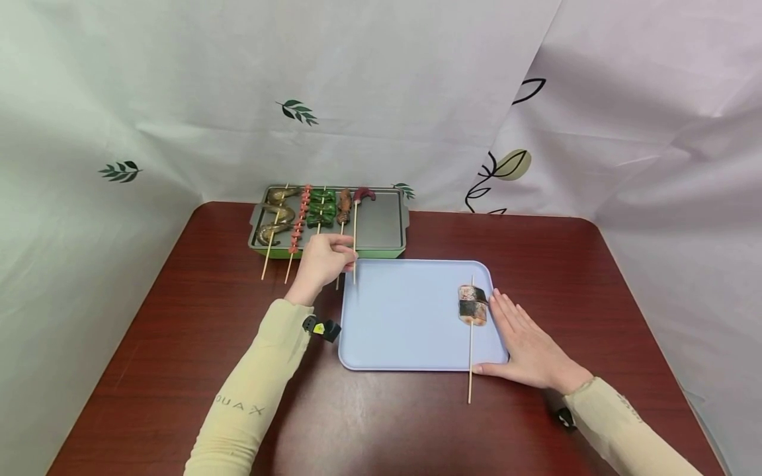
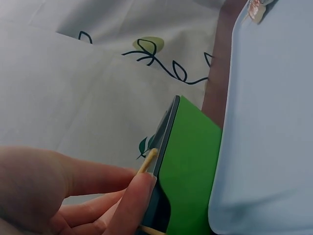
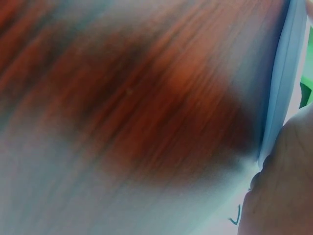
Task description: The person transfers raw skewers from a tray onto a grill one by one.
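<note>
My left hand pinches the stick of a skewer with a dark red curled piece at its top, like a tentacle. That piece lies over the grey grill pan. In the left wrist view, thumb and forefinger meet on the wooden stick beside the pan's green side. At the right side of the light blue tray, my right hand rests with fingers spread along the edge. Next to it on the tray lies a skewer with two black-banded pieces, its stick reaching past the front rim.
The pan also holds a shrimp skewer, a thin red-pink skewer, a green pepper skewer and a brown meat skewer. Their sticks overhang the pan's front. White patterned cloth hangs behind the dark red table.
</note>
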A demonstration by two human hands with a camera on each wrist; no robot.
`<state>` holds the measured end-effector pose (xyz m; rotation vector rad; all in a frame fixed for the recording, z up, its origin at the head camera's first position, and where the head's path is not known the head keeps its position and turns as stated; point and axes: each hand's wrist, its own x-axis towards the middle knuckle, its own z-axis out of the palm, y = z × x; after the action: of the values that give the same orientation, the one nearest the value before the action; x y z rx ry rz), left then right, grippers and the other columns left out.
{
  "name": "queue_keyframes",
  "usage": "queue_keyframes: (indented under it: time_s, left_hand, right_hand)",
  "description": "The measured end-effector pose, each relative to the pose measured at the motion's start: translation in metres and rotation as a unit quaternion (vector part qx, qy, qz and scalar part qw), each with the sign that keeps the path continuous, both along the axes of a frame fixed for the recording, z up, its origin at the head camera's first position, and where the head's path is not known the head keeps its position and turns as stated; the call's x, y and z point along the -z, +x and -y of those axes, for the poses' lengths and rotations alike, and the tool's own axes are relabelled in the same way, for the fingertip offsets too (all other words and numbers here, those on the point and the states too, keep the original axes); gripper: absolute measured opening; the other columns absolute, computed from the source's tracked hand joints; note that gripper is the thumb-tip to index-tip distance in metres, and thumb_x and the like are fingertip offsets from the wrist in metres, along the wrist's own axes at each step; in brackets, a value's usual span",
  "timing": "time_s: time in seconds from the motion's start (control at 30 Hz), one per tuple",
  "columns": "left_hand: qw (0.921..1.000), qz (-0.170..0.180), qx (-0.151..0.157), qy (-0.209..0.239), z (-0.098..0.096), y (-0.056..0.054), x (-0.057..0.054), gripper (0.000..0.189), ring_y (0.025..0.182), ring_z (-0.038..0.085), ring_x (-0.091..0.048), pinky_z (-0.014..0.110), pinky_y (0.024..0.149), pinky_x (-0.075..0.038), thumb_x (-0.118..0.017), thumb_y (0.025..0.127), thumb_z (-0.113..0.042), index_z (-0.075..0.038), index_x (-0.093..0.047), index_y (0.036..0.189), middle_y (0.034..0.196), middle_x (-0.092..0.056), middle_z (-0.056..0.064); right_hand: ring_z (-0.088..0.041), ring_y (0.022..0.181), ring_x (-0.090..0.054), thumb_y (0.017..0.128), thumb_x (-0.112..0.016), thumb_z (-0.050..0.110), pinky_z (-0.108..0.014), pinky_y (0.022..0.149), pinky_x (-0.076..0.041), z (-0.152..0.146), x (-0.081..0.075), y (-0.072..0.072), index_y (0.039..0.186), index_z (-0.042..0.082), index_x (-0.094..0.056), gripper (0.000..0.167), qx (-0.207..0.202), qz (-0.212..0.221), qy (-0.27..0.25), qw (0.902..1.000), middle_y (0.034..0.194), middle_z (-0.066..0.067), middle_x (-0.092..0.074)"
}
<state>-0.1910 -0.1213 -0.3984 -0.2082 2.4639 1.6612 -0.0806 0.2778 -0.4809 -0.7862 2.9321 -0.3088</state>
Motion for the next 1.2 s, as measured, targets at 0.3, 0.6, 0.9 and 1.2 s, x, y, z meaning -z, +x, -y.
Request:
queue_keyframes:
  time_s: [0.3,0.6,0.9,1.2]
  left_hand:
    - [0.9998,-0.002,0.002,-0.02,0.001,0.001,-0.002,0.037,0.074,0.019,-0.073,0.04,0.077,-0.062,-0.07,0.094,-0.001,-0.001,-0.067,0.131,0.098,-0.074,0.015]
    - [0.9947,-0.073,0.005,-0.073,0.004,0.008,-0.006,0.04,0.074,0.02,-0.074,0.033,0.067,-0.062,-0.075,0.092,-0.01,0.0,-0.068,0.13,0.095,-0.076,0.013]
    - [0.9901,-0.113,0.036,-0.075,-0.017,0.025,-0.015,0.042,0.071,0.017,-0.072,0.033,0.058,-0.055,-0.078,0.092,-0.023,-0.005,-0.069,0.13,0.091,-0.075,0.003]
    - [0.983,-0.129,0.113,-0.067,-0.052,0.044,0.002,0.04,0.072,0.014,-0.072,0.03,0.057,-0.053,-0.08,0.09,-0.025,-0.005,-0.072,0.124,0.091,-0.075,0.0]
  right_hand:
    - [-0.038,0.152,-0.012,0.079,-0.062,0.082,-0.043,0.124,-0.009,0.0,0.001,0.0,0.159,-0.006,-0.015,0.128,0.002,0.002,-0.002,1.0,0.167,-0.021,-0.008]
    - [-0.039,0.152,-0.013,0.079,-0.063,0.082,-0.043,0.124,-0.009,0.0,0.001,0.0,0.159,-0.007,-0.016,0.128,0.0,0.001,-0.004,1.0,0.167,-0.022,-0.009]
    - [-0.038,0.152,-0.013,0.079,-0.062,0.082,-0.046,0.123,-0.012,-0.001,0.002,-0.001,0.16,-0.005,-0.015,0.128,0.001,0.002,-0.007,1.0,0.167,-0.021,-0.009]
    - [-0.037,0.153,-0.012,0.08,-0.062,0.082,-0.045,0.124,-0.011,-0.001,0.002,-0.001,0.16,-0.005,-0.015,0.127,0.002,0.007,-0.003,1.0,0.167,-0.02,-0.008]
